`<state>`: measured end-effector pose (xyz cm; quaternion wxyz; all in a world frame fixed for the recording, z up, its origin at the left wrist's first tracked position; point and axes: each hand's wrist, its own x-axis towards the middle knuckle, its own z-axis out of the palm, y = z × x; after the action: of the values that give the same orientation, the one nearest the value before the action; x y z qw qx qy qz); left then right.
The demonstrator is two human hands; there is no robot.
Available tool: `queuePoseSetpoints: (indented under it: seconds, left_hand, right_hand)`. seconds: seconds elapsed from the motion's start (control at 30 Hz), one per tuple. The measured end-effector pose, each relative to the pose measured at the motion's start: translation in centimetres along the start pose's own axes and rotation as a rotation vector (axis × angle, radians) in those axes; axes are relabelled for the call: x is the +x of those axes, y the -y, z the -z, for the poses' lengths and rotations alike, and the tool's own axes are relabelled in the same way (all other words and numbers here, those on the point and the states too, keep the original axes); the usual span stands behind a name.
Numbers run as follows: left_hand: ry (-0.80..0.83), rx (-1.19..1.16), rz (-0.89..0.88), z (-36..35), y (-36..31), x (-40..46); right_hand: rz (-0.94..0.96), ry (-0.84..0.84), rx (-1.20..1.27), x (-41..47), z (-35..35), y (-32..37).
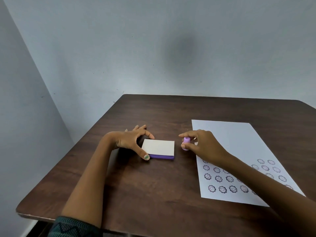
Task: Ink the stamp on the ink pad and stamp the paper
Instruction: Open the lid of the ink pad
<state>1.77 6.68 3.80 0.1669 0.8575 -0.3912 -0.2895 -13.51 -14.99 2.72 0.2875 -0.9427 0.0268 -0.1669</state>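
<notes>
The ink pad [159,148], a flat purple box with its cream lid closed, lies mid-table. My left hand [131,141] spans its left side, thumb on the near left corner and fingers on the far left corner. My right hand [203,142] pinches a small lilac stamp [185,143] just right of the pad, at the left edge of the white paper [236,135]. Rows of round smiley prints cover the near half of the sheet; my right forearm hides some of them.
The dark wooden table [153,185] fills the lower view, its left corner and near edge close to my left elbow. A plain grey wall [153,57] rises right behind the far edge.
</notes>
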Motion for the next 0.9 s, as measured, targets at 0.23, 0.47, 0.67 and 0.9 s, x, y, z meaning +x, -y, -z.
queuePoseSetpoints:
  seconds: [0.23,0.47,0.67,0.9]
  left_hand:
    - [-0.027,-0.030,-0.022,-0.4,0.0,-0.6]
    - [-0.078,-0.065,-0.039,-1.1,0.4,-1.4]
    - [-0.110,-0.074,-0.040,-1.2,0.2,-1.6]
    - [-0.118,-0.081,-0.043,-1.4,0.3,-1.5]
  right_hand:
    - [0.022,-0.001,-0.008,-1.1,-0.3,0.1]
    - [0.075,0.097,-0.067,-0.3,0.6,1.2]
    - [0.178,0.314,-0.197,1.1,-0.2,3.3]
    - [0.198,0.383,-0.304,1.7,-0.8,3.3]
